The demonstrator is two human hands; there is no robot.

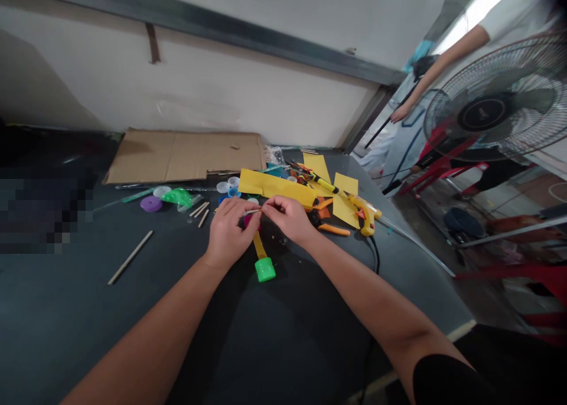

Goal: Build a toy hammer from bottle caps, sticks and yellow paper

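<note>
My left hand [231, 229] and my right hand [287, 217] meet over the dark table. Between their fingertips is a small thin stick [253, 212], pinched by both hands. Just below my left fingers, a yellow strip [259, 245] runs down to a bright green bottle cap [265, 270], with a bit of magenta at its upper end, partly hidden by the fingers. Behind the hands lies a folded yellow sheet [277, 188]. Orange-handled pliers [333, 229] rest right of my right hand.
A yellow glue gun [365, 215] with a black cord lies right. Flat cardboard [183, 157] is at the back. Left are a purple lid [151, 203], short sticks and a long stick [130, 257]. A fan [482, 113] and a person's arm [447, 65] are beyond the table.
</note>
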